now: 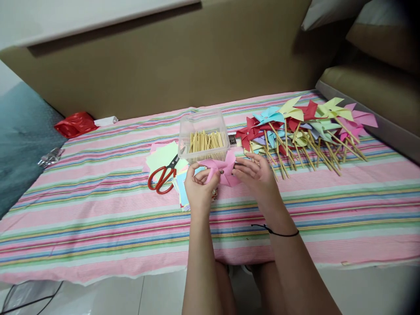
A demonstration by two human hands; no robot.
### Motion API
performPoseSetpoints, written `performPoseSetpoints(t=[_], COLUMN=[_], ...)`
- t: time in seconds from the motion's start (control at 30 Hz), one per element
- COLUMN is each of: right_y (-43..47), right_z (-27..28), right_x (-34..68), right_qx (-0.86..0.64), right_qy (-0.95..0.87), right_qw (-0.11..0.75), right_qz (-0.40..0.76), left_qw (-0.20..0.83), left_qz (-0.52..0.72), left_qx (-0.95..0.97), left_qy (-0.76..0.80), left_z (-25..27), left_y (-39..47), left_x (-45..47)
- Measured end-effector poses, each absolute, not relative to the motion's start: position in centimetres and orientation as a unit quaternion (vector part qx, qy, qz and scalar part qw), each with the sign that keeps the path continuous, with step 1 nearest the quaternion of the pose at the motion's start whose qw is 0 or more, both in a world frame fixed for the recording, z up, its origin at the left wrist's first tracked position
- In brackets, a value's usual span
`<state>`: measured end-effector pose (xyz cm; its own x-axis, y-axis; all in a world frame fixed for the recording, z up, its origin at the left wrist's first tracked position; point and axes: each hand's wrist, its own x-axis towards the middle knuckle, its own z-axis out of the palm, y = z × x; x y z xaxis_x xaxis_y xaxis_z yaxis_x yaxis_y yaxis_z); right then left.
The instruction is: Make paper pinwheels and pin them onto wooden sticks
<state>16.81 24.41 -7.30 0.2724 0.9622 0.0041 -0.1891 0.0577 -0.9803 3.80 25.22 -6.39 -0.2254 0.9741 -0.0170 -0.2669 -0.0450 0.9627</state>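
Observation:
Over the front of the clear plastic box, my left hand [200,186] pinches a pink paper pinwheel [225,165] between thumb and fingers. A small fastener shows at the pinwheel's centre, by my left thumb. My right hand [257,176] is closed at the pinwheel's right side, its fingers curled around a thin dark thing too small to name. Beneath and left of my left hand lie stacks of coloured paper [166,157]. Red-handled scissors [166,174] rest on the paper. Many short wooden sticks [206,142] fill the box [220,117].
Finished-looking pinwheels [298,127] on sticks lie piled at the right. A red plastic bag [77,124] and a small white box [105,120] sit at the back left. The striped cloth [108,227] ends at the front edge, above a tiled floor.

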Motion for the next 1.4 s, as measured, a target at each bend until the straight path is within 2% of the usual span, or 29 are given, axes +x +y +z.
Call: performPoseSetpoints(t=[0.17, 0.6, 0.93, 1.13, 1.23, 1.4], right_y=[24.0, 23.9, 23.7, 23.1, 23.3, 27.0], right_z=[-7.0, -7.3, -6.5, -6.0, -5.4, -3.4], right_x=[16.7, 17.2, 17.0, 17.0, 17.6, 18.3], right_qx=[-0.483, -0.537, -0.501, -0.452, -0.445, -0.491], right_qy=[-0.366, -0.388, -0.387, -0.435, -0.454, -0.493], right_qw=[0.589, 0.581, 0.577, 0.567, 0.555, 0.565], right_qz=[0.534, 0.472, 0.517, 0.535, 0.537, 0.444], left_qw=[0.541, 0.595, 0.6, 0.603, 0.574, 0.506], left_qz=[0.583, 0.539, 0.542, 0.57, 0.618, 0.752], left_qx=[0.382, 0.399, 0.407, 0.383, 0.348, 0.206], left_qy=[0.471, 0.443, 0.425, 0.406, 0.41, 0.369], left_z=[-6.2, -6.1, -6.4, -6.1, -6.0, -6.3], left_y=[25.1, 24.9, 24.8, 24.8, 25.0, 25.4], left_x=[4.0, 3.7, 3.7, 3.4, 2.5, 0.4])
